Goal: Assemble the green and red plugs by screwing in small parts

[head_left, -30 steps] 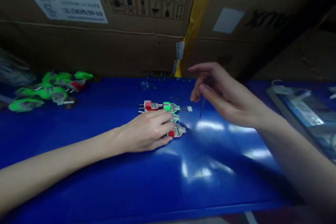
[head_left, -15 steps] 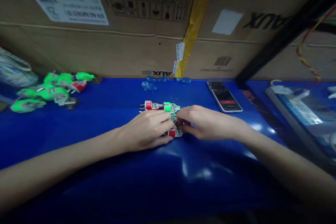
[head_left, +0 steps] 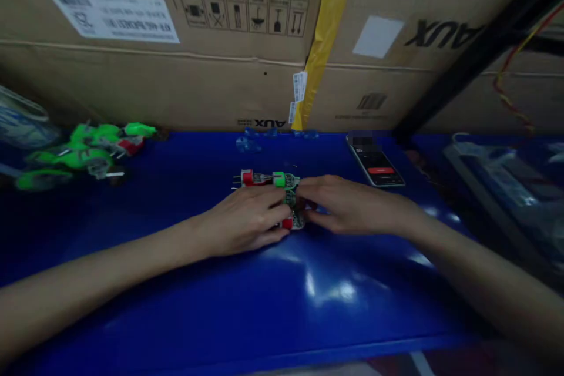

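Note:
Several small parts with green or red bands lie together at the middle of the blue table. A red-banded part [head_left: 247, 177] with metal pins and a green-banded part [head_left: 282, 179] show above my left hand [head_left: 251, 217]. That hand rests over the group with its fingers curled around the parts, beside another red-banded part [head_left: 287, 223]. From the right, my right hand [head_left: 328, 202] touches the right ends of the parts with its fingers pressed together. Whatever is between those fingertips is hidden.
Green and red parts [head_left: 94, 158] are heaped at the left, near a pale bag [head_left: 24, 120]. Clear blue pieces [head_left: 249, 144] lie by the cardboard box [head_left: 198, 88]. A phone [head_left: 379, 169] lies right of centre. Packaged items [head_left: 506, 176] sit at the far right.
The whole view has shifted slightly, with more of the table's front edge showing. Both hands stay at the same parts with almost no movement.

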A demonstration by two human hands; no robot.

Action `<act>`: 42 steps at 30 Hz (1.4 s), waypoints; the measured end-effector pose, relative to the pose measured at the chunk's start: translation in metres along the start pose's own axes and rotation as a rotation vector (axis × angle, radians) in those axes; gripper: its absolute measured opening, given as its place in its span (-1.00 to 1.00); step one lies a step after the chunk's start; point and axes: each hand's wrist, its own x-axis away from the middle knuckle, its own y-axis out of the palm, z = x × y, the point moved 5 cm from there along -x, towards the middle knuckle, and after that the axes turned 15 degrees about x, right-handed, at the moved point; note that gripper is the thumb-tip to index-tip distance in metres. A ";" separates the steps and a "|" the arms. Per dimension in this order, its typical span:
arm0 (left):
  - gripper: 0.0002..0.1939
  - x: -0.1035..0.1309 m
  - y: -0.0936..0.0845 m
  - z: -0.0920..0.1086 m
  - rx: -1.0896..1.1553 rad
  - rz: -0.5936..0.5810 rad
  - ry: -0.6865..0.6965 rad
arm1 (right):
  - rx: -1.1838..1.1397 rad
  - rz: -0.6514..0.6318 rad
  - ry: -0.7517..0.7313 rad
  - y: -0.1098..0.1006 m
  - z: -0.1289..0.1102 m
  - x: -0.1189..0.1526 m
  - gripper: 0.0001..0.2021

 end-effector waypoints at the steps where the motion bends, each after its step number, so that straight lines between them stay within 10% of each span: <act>1: -0.81 0.000 -0.001 0.001 0.003 0.002 0.002 | 0.007 0.019 0.005 -0.003 0.002 0.001 -0.92; 10: -0.81 -0.002 -0.002 0.002 -0.010 -0.009 0.012 | 0.115 0.052 0.209 -0.009 0.058 0.003 -0.86; 29: -0.82 -0.001 0.000 0.000 -0.001 -0.014 0.006 | 0.195 -0.020 0.188 0.012 0.053 -0.006 -0.85; 42: -0.83 -0.002 -0.003 0.002 -0.007 0.012 0.028 | -0.203 0.516 0.216 -0.060 0.030 0.026 -0.74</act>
